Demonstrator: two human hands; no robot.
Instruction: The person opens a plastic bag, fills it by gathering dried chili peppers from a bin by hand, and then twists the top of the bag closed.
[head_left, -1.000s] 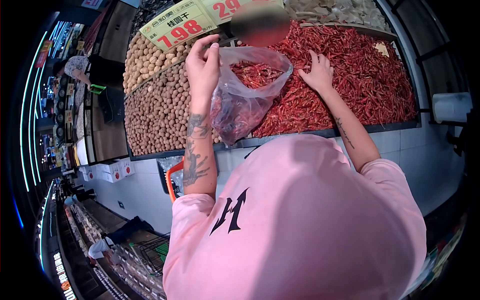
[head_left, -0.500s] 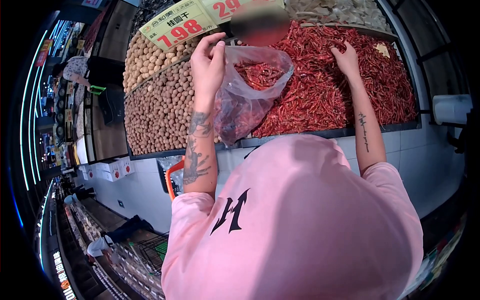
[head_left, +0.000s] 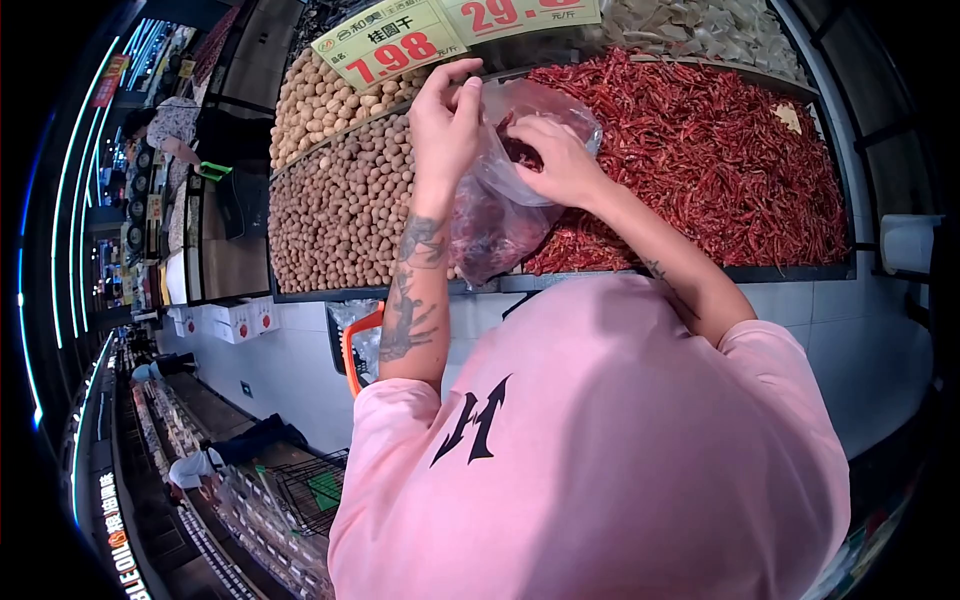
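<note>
A clear plastic bag (head_left: 487, 232) with dried red chillies inside hangs over the front edge of the bins, its mouth turned up. My left hand (head_left: 446, 125) is closed on the left side of the bag's rim, the index finger raised and bent. Inside the mouth, my right hand (head_left: 562, 165) has its fingers and thumb curled round dried chillies; the fingertips are partly hidden in the bag. A wide heap of dried red chillies (head_left: 720, 165) fills the bin to the right of the bag.
Round brown dried fruits (head_left: 345, 215) fill the bin on the left, with paler ones (head_left: 320, 105) behind. Price signs (head_left: 390, 45) stand at the back. An orange-handled basket (head_left: 352, 350) is below the bin edge. Another person (head_left: 175, 130) stands at far left.
My right hand has left the chilli heap and moved left into the bag's mouth. My left hand keeps its hold on the bag; the whole view has shifted slightly.
</note>
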